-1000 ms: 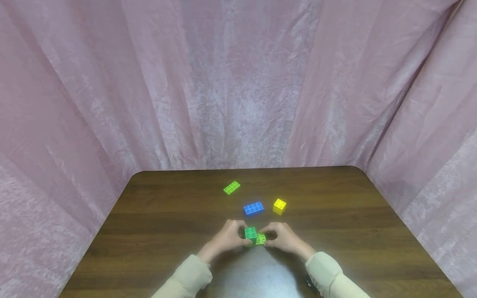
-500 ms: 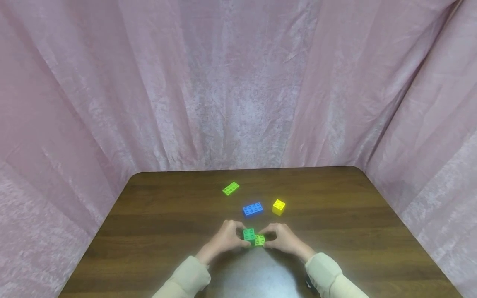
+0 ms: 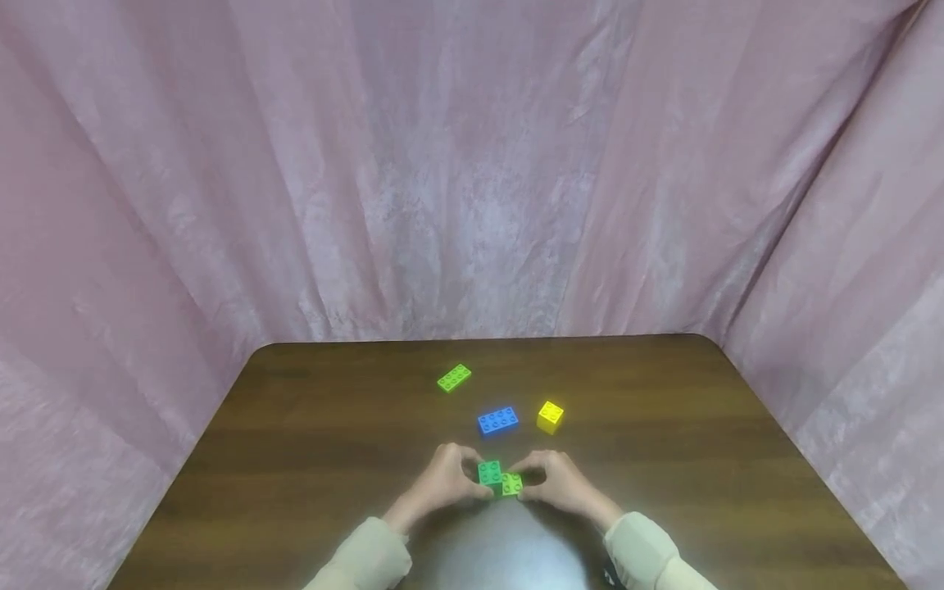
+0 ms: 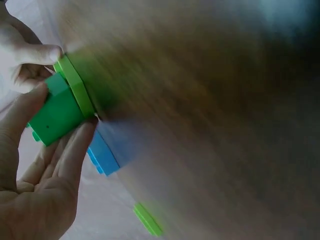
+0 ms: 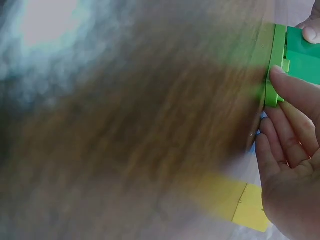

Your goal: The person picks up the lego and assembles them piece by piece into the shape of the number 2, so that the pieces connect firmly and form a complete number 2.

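Note:
Near the front of the table, my left hand (image 3: 442,478) holds a dark green toy brick (image 3: 490,473) between thumb and fingers. The brick sits on the left part of a flat lime green toy brick (image 3: 512,484), whose studs show at the right. My right hand (image 3: 558,483) pinches that flat brick's right end. In the left wrist view, the green brick (image 4: 57,114) stands taller than the thin lime brick (image 4: 77,86) under it. The right wrist view has my right thumb (image 5: 287,82) against the lime brick (image 5: 275,55).
Beyond the hands on the brown wooden table (image 3: 332,426) lie a blue toy brick (image 3: 497,420), a yellow toy brick (image 3: 550,417) and, farther back, another flat lime brick (image 3: 454,378). A pink curtain (image 3: 472,180) hangs behind the table's far edge.
The whole head view has shifted slightly down and left. Both hands keep their hold on the joined green and lime bricks, which have hardly moved on the table.

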The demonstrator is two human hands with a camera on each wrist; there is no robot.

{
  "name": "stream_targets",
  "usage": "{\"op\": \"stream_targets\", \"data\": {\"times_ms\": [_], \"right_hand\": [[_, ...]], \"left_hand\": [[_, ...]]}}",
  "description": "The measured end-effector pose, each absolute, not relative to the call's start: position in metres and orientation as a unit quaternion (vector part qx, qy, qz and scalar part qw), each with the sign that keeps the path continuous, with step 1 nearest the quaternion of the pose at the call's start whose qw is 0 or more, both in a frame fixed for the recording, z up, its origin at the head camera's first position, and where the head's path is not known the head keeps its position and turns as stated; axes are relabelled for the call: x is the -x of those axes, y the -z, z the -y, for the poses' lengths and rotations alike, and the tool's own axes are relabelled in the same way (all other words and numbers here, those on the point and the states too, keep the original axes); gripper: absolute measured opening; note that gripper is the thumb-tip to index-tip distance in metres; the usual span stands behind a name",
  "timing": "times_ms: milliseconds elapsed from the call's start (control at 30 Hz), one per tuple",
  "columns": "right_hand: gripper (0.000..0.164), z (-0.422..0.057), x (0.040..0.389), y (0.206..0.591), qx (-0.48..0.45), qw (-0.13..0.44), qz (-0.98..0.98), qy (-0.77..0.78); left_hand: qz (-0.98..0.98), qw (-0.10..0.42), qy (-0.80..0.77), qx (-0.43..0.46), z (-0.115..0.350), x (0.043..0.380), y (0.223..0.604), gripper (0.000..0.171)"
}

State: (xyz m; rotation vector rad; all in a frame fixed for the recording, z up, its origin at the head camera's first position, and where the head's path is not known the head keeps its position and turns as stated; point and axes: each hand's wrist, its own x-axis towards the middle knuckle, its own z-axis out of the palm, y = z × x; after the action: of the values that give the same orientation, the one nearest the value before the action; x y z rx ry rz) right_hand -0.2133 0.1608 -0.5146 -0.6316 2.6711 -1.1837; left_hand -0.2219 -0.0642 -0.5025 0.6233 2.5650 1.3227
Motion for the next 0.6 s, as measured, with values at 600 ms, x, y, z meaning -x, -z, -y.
{"op": "stream_targets", "data": {"times_ms": [600], "right_hand": [[0.035, -0.158, 0.216, 0.512, 0.207, 0.072, -0.895, 0.388]], "left_hand": [[-0.873, 0.089, -0.424, -0.224, 0.063, 0.228, 0.505, 0.031]]}}
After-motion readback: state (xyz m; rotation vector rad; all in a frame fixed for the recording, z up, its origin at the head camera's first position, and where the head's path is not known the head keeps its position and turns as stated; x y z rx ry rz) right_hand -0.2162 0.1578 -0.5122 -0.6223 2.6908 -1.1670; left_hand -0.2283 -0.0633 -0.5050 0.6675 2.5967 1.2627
